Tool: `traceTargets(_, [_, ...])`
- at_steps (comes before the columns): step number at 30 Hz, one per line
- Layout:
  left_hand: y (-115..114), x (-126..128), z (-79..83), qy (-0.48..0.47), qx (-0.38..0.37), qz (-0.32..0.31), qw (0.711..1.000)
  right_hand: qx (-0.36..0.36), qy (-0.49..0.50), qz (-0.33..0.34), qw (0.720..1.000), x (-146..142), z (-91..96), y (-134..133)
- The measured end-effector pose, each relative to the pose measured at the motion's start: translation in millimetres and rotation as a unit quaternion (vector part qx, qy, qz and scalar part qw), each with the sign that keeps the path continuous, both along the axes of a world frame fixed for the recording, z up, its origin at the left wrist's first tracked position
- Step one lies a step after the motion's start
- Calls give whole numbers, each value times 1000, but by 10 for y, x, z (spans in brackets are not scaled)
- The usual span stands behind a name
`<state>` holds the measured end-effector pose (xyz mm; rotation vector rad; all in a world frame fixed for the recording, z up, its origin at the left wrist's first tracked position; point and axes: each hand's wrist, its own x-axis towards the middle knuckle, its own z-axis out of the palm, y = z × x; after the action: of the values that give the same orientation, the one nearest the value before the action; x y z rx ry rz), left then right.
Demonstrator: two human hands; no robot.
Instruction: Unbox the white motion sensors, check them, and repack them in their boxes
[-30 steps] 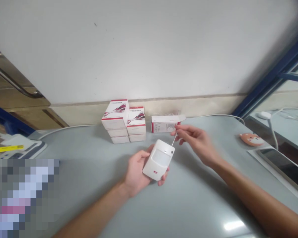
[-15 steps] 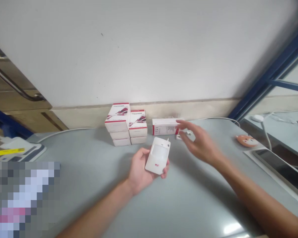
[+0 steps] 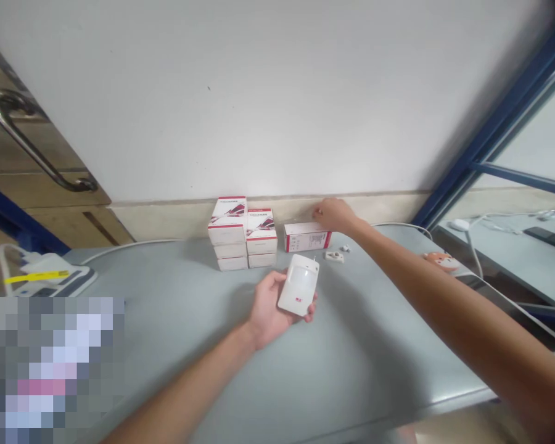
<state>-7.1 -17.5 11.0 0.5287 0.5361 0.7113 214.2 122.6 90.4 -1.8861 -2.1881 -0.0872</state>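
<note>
A white motion sensor [image 3: 298, 287] with a short antenna lies tilted in my left hand [image 3: 271, 311], whose fingers and thumb wrap round its edges. Its domed lens and a small red mark face up. Farther back, my right hand [image 3: 335, 214] is over the back right of a white and red box [image 3: 305, 239] lying on its long side. The right fingers are curled together; what they hold, if anything, is hidden. Just right of that box sit a small white bracket [image 3: 334, 256] and a smaller white piece [image 3: 346, 248].
White and red cartons [image 3: 228, 231] stand in two stacks by the wall. At the left is a power strip [image 3: 69, 283] with plugs and a yellow tag. To the right lie an orange animal-faced item [image 3: 441, 261] and a dark-screened device [image 3: 509, 308]. Cables run along the wall.
My right hand has moved away from me and left, from the box's right end to behind its top, its fingers curling in. My left hand still holds the motion sensor. The view has shifted slightly.
</note>
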Motion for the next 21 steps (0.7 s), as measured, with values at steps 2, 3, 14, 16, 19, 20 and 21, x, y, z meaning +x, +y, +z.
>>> traceTargets(2, [-2,9,-8,-1,1,2,1000,58,15,-12,998,85,14,-99])
traceTargets(3, [-2,14,-12,-1,2,5,1000,91,28,-15,995,151,15,-164])
traceTargets(14, [1,25,7,12,9,7,1000,179,348,-57,919,658,-692,-813])
traceTargets(16, [11,26,13,15,2,10,1000,168,377,-68,908,612,-731,-831])
traceTargets(19, [16,26,17,16,-9,12,1000,154,419,-78,892,535,-726,-840])
traceTargets(20, [14,26,16,14,-7,11,1000,149,437,-79,884,512,-722,-845])
traceTargets(21, [10,25,15,14,-3,8,1000,144,454,-77,876,489,-722,-852])
